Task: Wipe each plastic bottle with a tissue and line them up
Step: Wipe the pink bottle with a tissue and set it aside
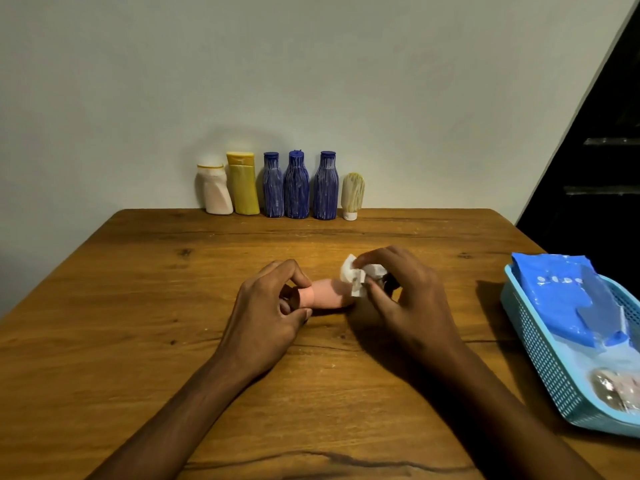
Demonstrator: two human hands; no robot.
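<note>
At the table's (pixel 138 306) centre a pink bottle (pixel 327 292) lies on its side. The left hand (pixel 268 313) pinches its cap end at 9 o'clock, while the right hand (pixel 403 296) holds a crumpled white tissue (pixel 356 273) against its other end at 3 o'clock. Six bottles (pixel 296 188) stand lined up at 12 o'clock against the wall. A blue basket (pixel 540 358) sits at 3 o'clock.

Wall: we face a plain pale grey-green wall (pixel 311 64), dimly lit.
Desk: we see a brown wooden desk (pixel 138 289) with dark knots and cracks, pushed against that wall.
Right: a dark opening (pixel 602 161) beside the wall.
</note>
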